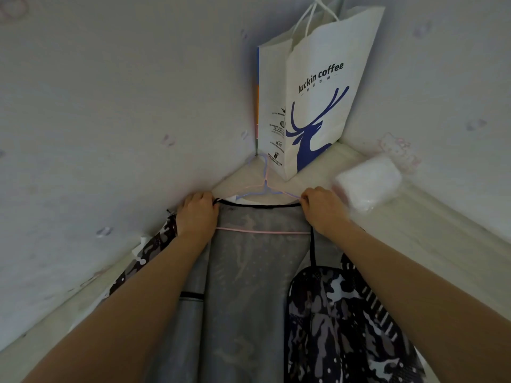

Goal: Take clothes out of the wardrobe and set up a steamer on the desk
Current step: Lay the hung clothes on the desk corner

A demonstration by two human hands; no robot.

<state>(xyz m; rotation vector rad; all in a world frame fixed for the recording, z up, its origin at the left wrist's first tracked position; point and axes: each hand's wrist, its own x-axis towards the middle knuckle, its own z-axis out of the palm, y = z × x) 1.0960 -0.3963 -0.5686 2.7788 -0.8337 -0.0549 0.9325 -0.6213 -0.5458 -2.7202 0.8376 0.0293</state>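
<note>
Lot, as I see it:
1. grey garment [249,286], lower centre, on its hanger [265,189].
2. paper bag [318,100], upper centre.
3. left hand [197,214], right hand [323,208]: each grips a garment shoulder.

Progress, my judgement: early; steamer and bench unseen.

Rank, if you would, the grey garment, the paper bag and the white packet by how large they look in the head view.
1. Grey garment, nearest the camera and cut off by the frame.
2. Paper bag, nearly as large; order unsure.
3. White packet, clearly smallest.
</note>
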